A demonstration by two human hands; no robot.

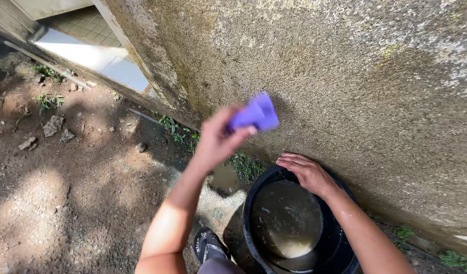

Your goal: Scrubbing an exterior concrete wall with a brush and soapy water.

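My left hand (pixel 218 138) is raised in front of a rough, stained concrete wall (pixel 345 76) and is shut on a purple sponge (pixel 255 114), which is close to the wall surface. My right hand (pixel 307 172) rests flat, fingers apart, on the far rim of a black bucket (pixel 249 223). The bucket stands at the foot of the wall and holds murky brownish water (pixel 287 218). Both forearms are bare and look wet.
Bare brown dirt ground (pixel 66 193) with small stones (pixel 53 126) and a few weeds spreads to the left. A wet patch (pixel 223 180) lies by the wall base. A dark shoe (pixel 208 246) shows near the bucket. A tiled floor (pixel 96 56) lies beyond the wall's corner.
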